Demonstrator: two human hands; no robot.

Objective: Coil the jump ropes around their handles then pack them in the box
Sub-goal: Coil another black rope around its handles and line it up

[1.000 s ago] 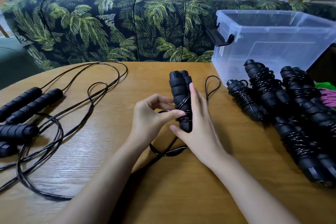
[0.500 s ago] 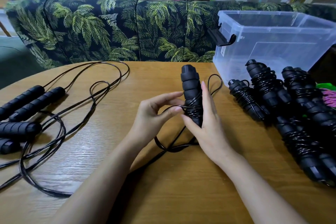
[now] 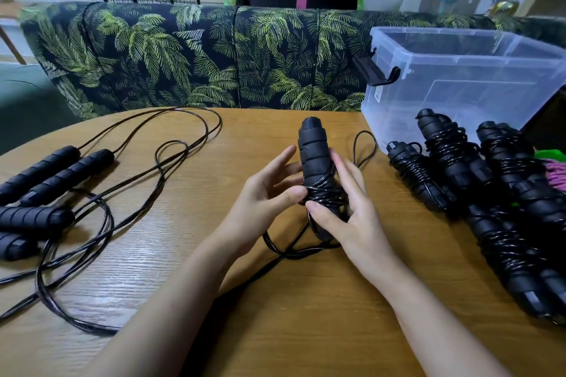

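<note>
A pair of black foam handles (image 3: 314,159) stands nearly upright at the table's middle, with black rope wound round its lower part. My right hand (image 3: 352,217) grips the handles from the right and below. My left hand (image 3: 269,196) pinches the rope against the windings with thumb and fingers. Loose rope (image 3: 294,249) trails off below toward me, and a loop (image 3: 364,147) shows behind the handles. The clear plastic box (image 3: 459,70) stands at the back right. Several coiled jump ropes (image 3: 477,193) lie in front of it.
Uncoiled jump ropes with black handles (image 3: 46,174) and tangled rope (image 3: 101,223) spread over the wooden table's (image 3: 306,315) left side. A palm-print sofa (image 3: 183,55) backs the table, with a person in a black top behind it. Something pink and green (image 3: 556,168) lies at the right edge.
The handles have turned and risen a little in my right hand, and more rope is wound on them. My left hand has stayed pinching the rope at the windings.
</note>
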